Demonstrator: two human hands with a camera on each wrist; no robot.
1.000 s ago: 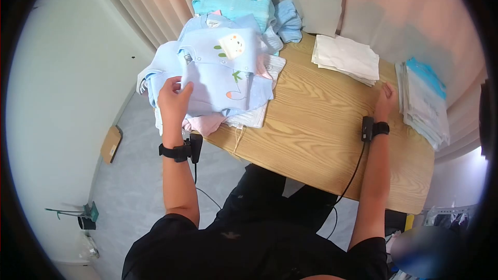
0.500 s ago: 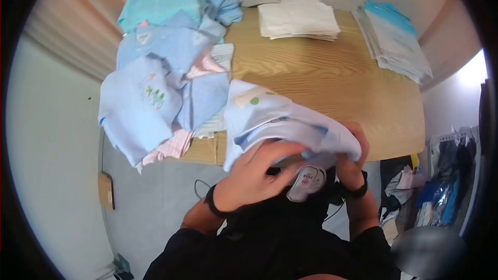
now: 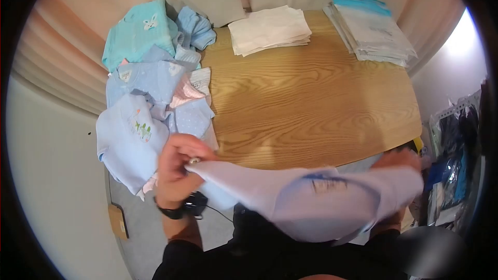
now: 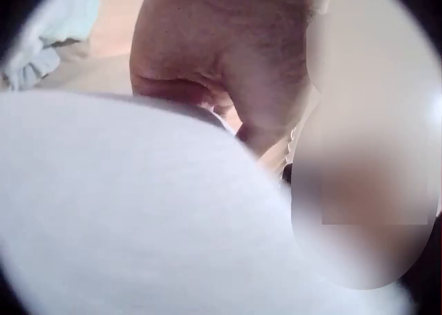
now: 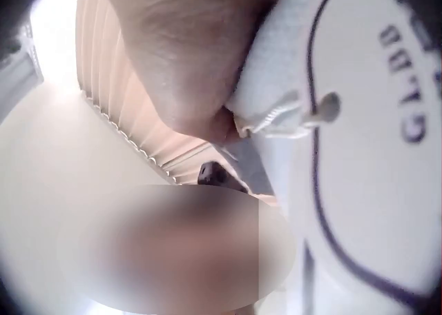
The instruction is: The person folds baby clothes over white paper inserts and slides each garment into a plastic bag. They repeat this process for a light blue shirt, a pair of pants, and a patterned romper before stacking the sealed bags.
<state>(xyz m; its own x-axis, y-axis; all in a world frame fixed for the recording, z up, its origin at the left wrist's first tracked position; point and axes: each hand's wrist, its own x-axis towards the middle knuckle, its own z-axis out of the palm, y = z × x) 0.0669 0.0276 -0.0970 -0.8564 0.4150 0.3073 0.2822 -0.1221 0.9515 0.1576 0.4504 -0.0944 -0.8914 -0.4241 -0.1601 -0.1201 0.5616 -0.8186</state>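
A pale blue baby top (image 3: pixel 327 212) hangs stretched between my two hands, in front of my body and partly over the table's near edge. My left hand (image 3: pixel 179 171) pinches one end of it, with a snap button near the fingertips. At the other end my right hand (image 3: pixel 397 162) holds the cloth, its fingers blurred and partly covered. The neckline with its label (image 3: pixel 330 185) faces up. In the left wrist view the cloth (image 4: pixel 124 204) fills the lower part. A white hang tag (image 5: pixel 376 198) dangles beside the right hand (image 5: pixel 186 60) in the right wrist view.
On the table (image 3: pixel 295 103), a pile of folded baby clothes (image 3: pixel 137 124) lies at the left, with a turquoise top (image 3: pixel 137 33) behind. White sheets (image 3: pixel 270 30) lie at the back, beside a stack of plastic bags (image 3: pixel 371 31). Packed garments (image 3: pixel 456 161) hang at the right.
Both hands left their places at the clothes pile and the table's right side. The top came off the pile to my front, and the hands then spread apart, stretching it sideways.
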